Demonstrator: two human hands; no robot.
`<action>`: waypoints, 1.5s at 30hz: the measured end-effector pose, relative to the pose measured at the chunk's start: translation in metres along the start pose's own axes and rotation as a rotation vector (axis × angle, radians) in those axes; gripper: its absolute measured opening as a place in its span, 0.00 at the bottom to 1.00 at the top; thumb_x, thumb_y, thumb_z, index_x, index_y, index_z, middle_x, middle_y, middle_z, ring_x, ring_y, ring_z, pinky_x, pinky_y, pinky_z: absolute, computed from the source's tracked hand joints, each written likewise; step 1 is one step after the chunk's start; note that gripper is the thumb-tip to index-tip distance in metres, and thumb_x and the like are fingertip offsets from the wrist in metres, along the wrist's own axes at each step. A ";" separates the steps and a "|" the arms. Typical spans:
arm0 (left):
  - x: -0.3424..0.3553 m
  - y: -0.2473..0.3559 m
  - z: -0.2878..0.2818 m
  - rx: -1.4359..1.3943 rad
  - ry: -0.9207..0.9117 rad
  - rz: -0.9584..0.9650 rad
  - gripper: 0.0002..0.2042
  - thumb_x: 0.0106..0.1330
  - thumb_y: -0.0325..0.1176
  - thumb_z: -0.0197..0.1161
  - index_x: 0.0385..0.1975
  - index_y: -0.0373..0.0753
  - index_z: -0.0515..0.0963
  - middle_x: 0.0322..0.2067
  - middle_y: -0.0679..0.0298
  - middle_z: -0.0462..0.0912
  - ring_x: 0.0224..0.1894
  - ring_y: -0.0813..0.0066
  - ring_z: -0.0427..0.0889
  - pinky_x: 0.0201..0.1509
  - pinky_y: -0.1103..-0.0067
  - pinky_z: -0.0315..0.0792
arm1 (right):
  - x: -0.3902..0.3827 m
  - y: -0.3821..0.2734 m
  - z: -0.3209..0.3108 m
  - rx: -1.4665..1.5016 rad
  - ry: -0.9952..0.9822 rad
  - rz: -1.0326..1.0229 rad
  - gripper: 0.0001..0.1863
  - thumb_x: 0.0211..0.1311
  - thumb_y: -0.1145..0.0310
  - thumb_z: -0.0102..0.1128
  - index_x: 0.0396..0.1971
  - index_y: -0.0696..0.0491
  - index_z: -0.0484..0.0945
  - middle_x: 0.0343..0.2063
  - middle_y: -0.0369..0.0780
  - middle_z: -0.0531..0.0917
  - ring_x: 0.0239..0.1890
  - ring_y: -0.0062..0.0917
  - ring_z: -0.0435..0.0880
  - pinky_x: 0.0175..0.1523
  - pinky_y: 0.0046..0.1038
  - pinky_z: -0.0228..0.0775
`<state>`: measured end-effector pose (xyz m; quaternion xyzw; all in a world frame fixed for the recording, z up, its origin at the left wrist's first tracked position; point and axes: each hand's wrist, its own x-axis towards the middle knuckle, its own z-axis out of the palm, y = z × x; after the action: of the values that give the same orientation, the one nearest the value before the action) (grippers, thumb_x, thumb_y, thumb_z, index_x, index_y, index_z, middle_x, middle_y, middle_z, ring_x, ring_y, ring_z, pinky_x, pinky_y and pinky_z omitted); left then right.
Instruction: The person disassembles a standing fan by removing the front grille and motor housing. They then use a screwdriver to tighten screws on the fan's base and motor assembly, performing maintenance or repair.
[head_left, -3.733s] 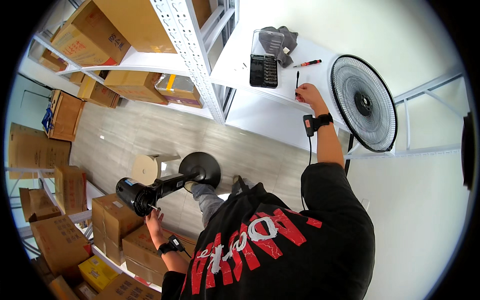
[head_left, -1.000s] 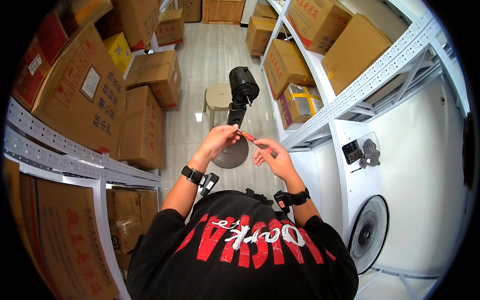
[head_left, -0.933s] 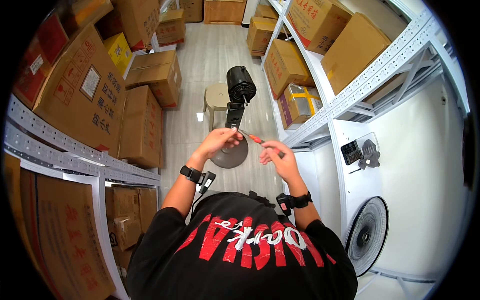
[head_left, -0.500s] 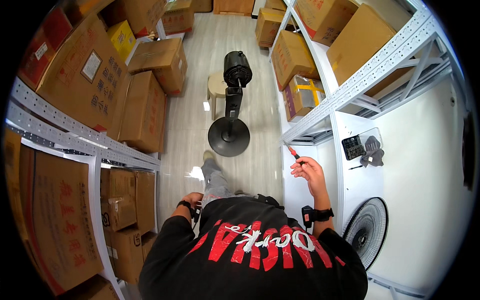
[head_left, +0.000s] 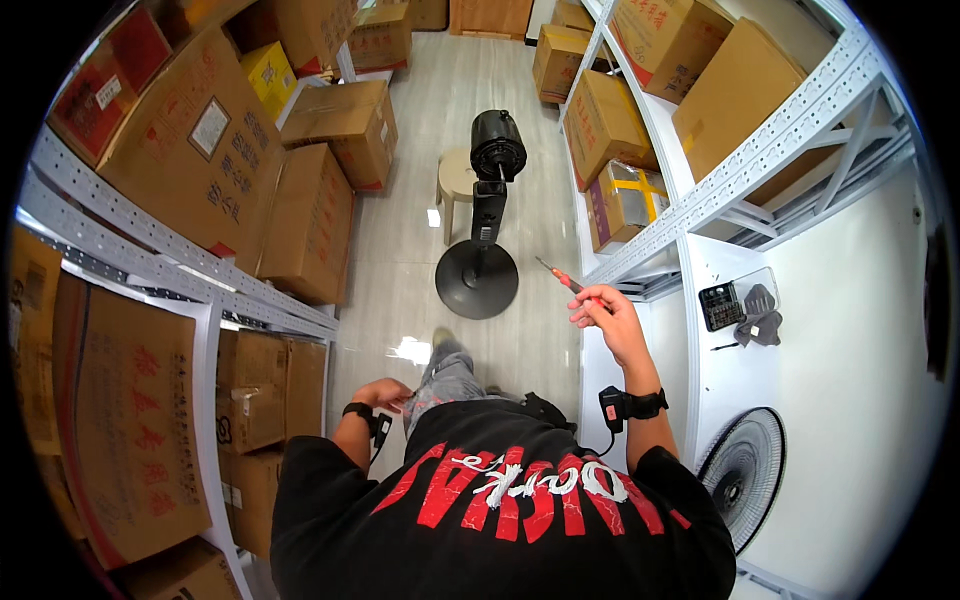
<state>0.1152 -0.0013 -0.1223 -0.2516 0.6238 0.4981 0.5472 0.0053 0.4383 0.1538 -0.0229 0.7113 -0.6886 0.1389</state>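
My right hand (head_left: 604,314) is shut on a red-and-black screwdriver (head_left: 564,279), its thin tip pointing up-left, apart from the fan stand. My left hand (head_left: 385,393) hangs beside my grey-trousered thigh with loosely curled, parted fingers and nothing visible in them. Ahead of me stands a black pedestal fan body: a motor (head_left: 496,140) with a bare shaft, a short post (head_left: 488,212) and a round base (head_left: 475,279) on the floor.
A beige stool (head_left: 452,175) stands behind the fan. Shelves of cartons (head_left: 335,130) line both sides of the aisle. On the right shelf (head_left: 730,380) are an open bit case (head_left: 719,307), grey cloth (head_left: 760,327) and round fan grille (head_left: 738,478).
Since a second ago, my left hand has left the post and dropped beside my thigh. My right hand has moved rightward with the screwdriver, away from the stand.
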 end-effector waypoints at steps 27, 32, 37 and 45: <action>-0.057 0.502 -0.083 0.961 0.628 1.508 0.24 0.64 0.28 0.56 0.62 0.39 0.67 0.66 0.52 0.62 0.68 0.53 0.61 0.71 0.68 0.57 | 0.177 0.000 0.103 -0.173 0.465 -0.216 0.18 0.64 0.69 0.57 0.53 0.58 0.75 0.28 0.38 0.81 0.21 0.20 0.79 0.30 0.24 0.72; -0.046 0.504 -0.074 0.886 0.439 1.392 0.26 0.65 0.27 0.54 0.65 0.41 0.63 0.69 0.54 0.58 0.70 0.55 0.58 0.72 0.69 0.55 | 0.206 0.010 0.099 -0.242 0.528 -0.182 0.17 0.64 0.68 0.58 0.49 0.60 0.77 0.33 0.44 0.83 0.26 0.29 0.83 0.35 0.28 0.74; -0.044 0.501 -0.081 0.790 0.413 1.429 0.25 0.68 0.28 0.51 0.66 0.44 0.63 0.70 0.58 0.57 0.71 0.59 0.57 0.72 0.71 0.55 | 0.219 0.026 0.094 -0.282 0.594 -0.226 0.16 0.62 0.68 0.58 0.47 0.59 0.78 0.41 0.49 0.82 0.42 0.39 0.82 0.48 0.32 0.73; -0.040 0.491 -0.071 0.729 0.412 1.450 0.25 0.69 0.29 0.48 0.68 0.45 0.61 0.71 0.57 0.55 0.72 0.59 0.55 0.73 0.70 0.51 | 0.217 0.020 0.095 -0.295 0.584 -0.209 0.15 0.62 0.69 0.57 0.48 0.57 0.78 0.40 0.48 0.82 0.39 0.36 0.83 0.46 0.31 0.73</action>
<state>-0.3259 0.1113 0.0782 0.3187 0.8407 0.4376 0.0134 -0.1786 0.2984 0.0969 0.0826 0.8067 -0.5664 -0.1468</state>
